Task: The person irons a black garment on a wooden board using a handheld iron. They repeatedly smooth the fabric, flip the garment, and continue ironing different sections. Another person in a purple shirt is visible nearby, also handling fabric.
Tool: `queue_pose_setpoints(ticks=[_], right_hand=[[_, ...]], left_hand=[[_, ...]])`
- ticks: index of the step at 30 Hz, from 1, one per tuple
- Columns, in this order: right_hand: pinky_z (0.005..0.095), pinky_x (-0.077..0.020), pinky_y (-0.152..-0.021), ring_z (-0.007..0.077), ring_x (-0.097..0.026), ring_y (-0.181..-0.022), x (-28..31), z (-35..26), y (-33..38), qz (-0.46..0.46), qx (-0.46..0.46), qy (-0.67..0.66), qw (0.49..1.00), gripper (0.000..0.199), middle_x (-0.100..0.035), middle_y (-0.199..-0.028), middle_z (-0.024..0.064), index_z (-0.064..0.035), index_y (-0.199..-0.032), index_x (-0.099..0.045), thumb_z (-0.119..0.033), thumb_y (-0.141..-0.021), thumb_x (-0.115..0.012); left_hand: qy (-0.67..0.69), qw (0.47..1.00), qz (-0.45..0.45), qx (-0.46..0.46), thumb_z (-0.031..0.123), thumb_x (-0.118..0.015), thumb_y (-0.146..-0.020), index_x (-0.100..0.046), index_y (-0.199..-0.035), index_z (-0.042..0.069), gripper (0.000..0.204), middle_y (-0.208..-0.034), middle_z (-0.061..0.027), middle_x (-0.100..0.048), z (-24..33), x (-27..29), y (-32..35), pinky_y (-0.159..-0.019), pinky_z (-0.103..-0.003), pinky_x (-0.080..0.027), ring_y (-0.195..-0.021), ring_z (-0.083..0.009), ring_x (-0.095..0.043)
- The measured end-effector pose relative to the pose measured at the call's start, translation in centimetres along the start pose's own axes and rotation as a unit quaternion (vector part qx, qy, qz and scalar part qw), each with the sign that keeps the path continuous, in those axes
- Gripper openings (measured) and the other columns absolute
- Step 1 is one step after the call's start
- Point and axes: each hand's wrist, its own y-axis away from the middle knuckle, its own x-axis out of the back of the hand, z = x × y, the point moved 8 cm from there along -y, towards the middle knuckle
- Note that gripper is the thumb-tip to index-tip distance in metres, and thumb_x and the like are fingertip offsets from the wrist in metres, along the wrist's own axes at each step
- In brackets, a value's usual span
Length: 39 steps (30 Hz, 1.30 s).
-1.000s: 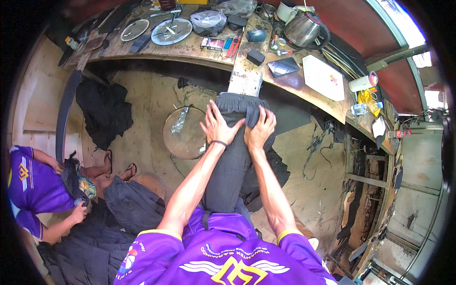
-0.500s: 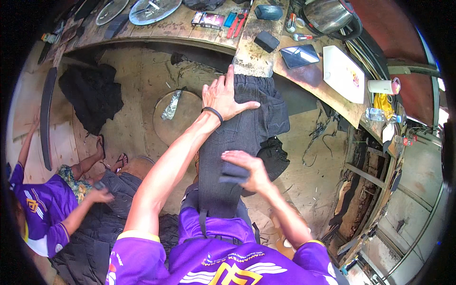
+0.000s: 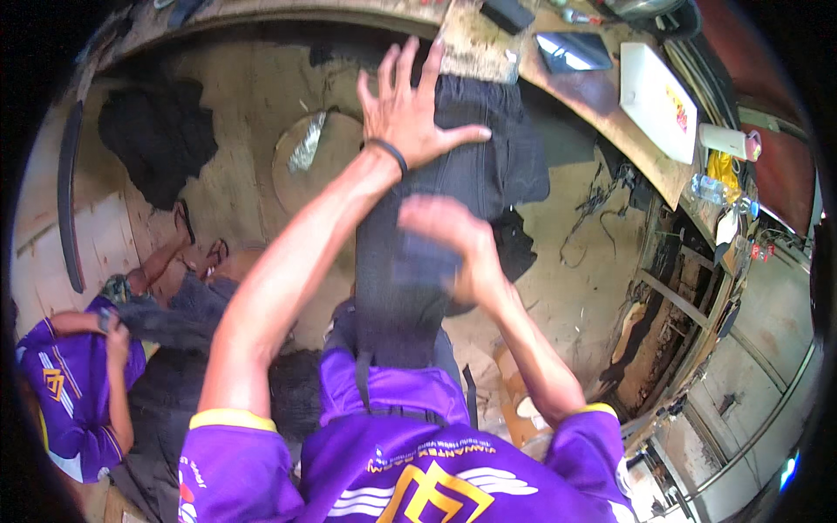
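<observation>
**Black trousers draped over the edge of the workbench**

The black trousers (image 3: pixel 418 261) hang from the front edge of the wooden surface (image 3: pixel 610 113) down toward the person's lap, stretched long and flat. They look like soft, limp cloth with a bit of weight, I'd guess a thick weave: no stiffness, so they'll sag and bunch wherever they aren't pinned. Not slippery, not fragile. Best hold is probably flat palms to keep them taut, or a pinch at the top hem or a side seam.

The left hand (image 3: pixel 405 109) is pressed on the upper part near the edge, fingers spread wide and released, nothing gripped. The right hand (image 3: pixel 449 240) sits lower on the cloth and is blurred; can't tell whether those fingers are clenched or just resting.

The surface is scuffed wood, curved in this view, with a white flat box (image 3: pixel 658 100) and a dark phone-like slab (image 3: pixel 571 52) on it. Below is a dusty floor (image 3: pixel 593 288) with another dark garment (image 3: pixel 157 144) lying on it. A second person in purple (image 3: pixel 70 392) sits at the left handling dark cloth.
</observation>
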Motion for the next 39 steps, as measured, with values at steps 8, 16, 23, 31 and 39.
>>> queue_pose_setpoints(ticks=[8, 16, 23, 31, 39], right_hand=[[0.0483, -0.0428, -0.121, 0.0324, -0.061, -0.138, -8.6, 1.2, 5.2, -0.093, -0.048, -0.161, 0.981, 0.069, -0.072, -0.136, 0.0152, -0.0058, -0.130, -0.074, -0.001, -0.061, -0.070], [0.0501, -0.0408, -0.121, 0.0324, -0.062, -0.137, -7.4, 0.0, -0.2, -0.183, -0.079, -0.160, 0.967, 0.066, -0.074, -0.133, 0.0151, -0.0039, -0.128, -0.074, -0.005, -0.062, -0.069], [0.0522, -0.0447, -0.117, 0.0352, -0.065, -0.133, -6.3, -0.2, -1.6, -0.028, -0.113, -0.035, 0.993, 0.050, -0.073, -0.135, 0.0159, -0.0067, -0.126, -0.076, -0.010, -0.077, -0.074], [0.0488, -0.0459, -0.107, 0.0436, -0.061, -0.117, 11.2, 0.3, -1.9, 0.531, -0.174, 0.279, 0.781, 0.069, -0.061, -0.121, 0.0300, 0.0109, -0.132, -0.056, -0.040, -0.093, -0.083], [0.0510, -0.0393, -0.117, 0.0455, -0.049, -0.140, -4.1, 6.3, 11.9, 0.515, -0.184, 0.208, 0.811, 0.060, -0.054, -0.142, 0.0279, 0.0041, -0.144, -0.053, -0.016, -0.093, -0.079]], left_hand=[[0.027, 0.974, 0.027, -0.221, 0.080, -0.047, -0.097, -0.027, -0.169, 0.035, 0.088, -0.178, -0.0098, -0.021, 4.6, -1.8, -0.4, -0.122, -0.082, -0.007, -0.165, -0.0325, -0.014], [-0.063, 0.979, 0.004, -0.195, 0.071, -0.044, -0.103, -0.034, -0.167, 0.029, 0.077, -0.177, -0.0093, -0.024, 5.4, -2.4, -1.2, -0.124, -0.080, -0.006, -0.165, -0.0332, -0.015], [-0.047, 0.984, 0.007, -0.170, 0.073, -0.046, -0.102, -0.043, -0.163, 0.023, 0.079, -0.175, -0.0130, -0.027, 4.3, -3.3, -0.8, -0.125, -0.075, -0.012, -0.163, -0.0357, -0.020], [0.151, 0.960, 0.181, -0.149, 0.057, -0.067, -0.098, -0.062, -0.142, 0.009, 0.065, -0.155, -0.0211, -0.051, 3.4, 1.8, -1.0, -0.123, -0.058, -0.031, -0.146, -0.0397, -0.046], [0.398, 0.901, 0.016, 0.171, 0.046, -0.050, -0.112, -0.039, -0.154, -0.007, 0.068, -0.132, -0.0347, -0.067, -1.7, 0.4, 30.8, -0.102, -0.050, -0.052, -0.126, -0.0487, -0.064]])
